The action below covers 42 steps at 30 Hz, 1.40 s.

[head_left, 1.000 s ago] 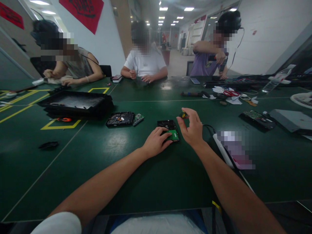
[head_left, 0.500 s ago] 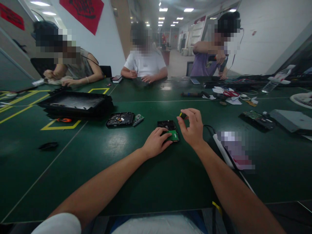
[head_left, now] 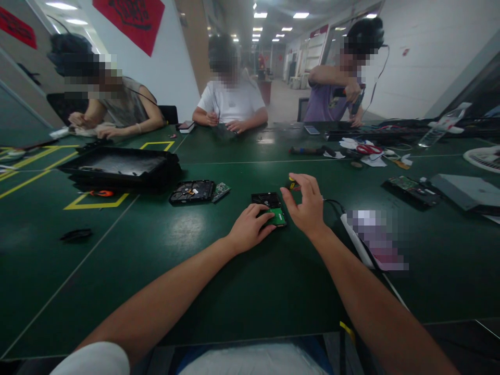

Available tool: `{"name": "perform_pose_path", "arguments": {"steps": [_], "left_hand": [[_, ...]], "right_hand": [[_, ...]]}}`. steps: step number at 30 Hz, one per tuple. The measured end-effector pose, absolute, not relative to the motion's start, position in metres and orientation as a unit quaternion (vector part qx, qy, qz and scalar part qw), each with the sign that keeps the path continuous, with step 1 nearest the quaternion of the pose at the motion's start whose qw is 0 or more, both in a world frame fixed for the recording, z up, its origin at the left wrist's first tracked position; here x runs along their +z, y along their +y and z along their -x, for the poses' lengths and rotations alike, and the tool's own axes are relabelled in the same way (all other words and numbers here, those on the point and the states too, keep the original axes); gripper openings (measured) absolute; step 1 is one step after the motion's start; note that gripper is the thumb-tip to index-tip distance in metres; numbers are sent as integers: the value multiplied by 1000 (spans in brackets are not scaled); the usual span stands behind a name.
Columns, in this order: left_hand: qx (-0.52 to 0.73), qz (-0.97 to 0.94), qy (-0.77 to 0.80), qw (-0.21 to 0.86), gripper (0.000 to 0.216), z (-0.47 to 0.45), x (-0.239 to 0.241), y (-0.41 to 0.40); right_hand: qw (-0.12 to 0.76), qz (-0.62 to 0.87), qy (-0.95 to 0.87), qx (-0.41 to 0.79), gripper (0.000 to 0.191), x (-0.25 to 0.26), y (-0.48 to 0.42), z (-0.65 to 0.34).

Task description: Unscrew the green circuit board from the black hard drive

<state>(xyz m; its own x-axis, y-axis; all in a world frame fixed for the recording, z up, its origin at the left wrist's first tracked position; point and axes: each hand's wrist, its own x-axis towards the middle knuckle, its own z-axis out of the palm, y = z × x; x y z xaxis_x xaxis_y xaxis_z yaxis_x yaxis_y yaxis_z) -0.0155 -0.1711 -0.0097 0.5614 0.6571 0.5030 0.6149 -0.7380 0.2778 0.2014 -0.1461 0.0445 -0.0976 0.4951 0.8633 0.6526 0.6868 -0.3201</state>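
Observation:
A small hard drive [head_left: 266, 199] with a green circuit board [head_left: 278, 216] lies on the green table [head_left: 219, 271] in front of me. My left hand [head_left: 250, 228] rests on its near end, fingers curled over the green board and pressing it down. My right hand [head_left: 307, 205] hovers just right of the drive, fingers pinched round a small screwdriver handle [head_left: 291, 183] with black and yellow on it, held upright over the drive.
A second opened drive [head_left: 192, 191] with a loose board [head_left: 221, 190] lies to the left, beside a black tray [head_left: 121, 167]. A white cabled device [head_left: 361, 245] is at my right. Three people work at the far edge. Tools and parts [head_left: 367, 151] clutter the right.
My right hand has shifted slightly left and turned the screwdriver handle between its fingers. The left hand has stayed on the drive.

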Motion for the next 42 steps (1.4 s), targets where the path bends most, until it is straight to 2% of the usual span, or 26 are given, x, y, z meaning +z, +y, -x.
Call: {"name": "perform_pose_path", "arguments": {"steps": [4, 10, 18, 25, 36, 42], "left_hand": [[299, -883, 360, 31, 39, 16, -11, -170], [295, -885, 359, 29, 40, 16, -13, -169], [294, -883, 363, 36, 40, 16, -12, -171], [289, -885, 364, 34, 39, 16, -11, -171], [288, -885, 364, 33, 40, 16, -11, -171], [294, -884, 361, 34, 38, 17, -11, -171]], "right_hand": [[548, 400, -731, -71, 32, 45, -145, -203], [539, 394, -742, -56, 37, 43, -142, -203], [541, 408, -732, -69, 33, 43, -143, -205], [534, 396, -745, -54, 42, 43, -144, -204], [541, 404, -736, -57, 35, 45, -143, -203], [543, 407, -733, -55, 39, 43, -144, -203]]}}
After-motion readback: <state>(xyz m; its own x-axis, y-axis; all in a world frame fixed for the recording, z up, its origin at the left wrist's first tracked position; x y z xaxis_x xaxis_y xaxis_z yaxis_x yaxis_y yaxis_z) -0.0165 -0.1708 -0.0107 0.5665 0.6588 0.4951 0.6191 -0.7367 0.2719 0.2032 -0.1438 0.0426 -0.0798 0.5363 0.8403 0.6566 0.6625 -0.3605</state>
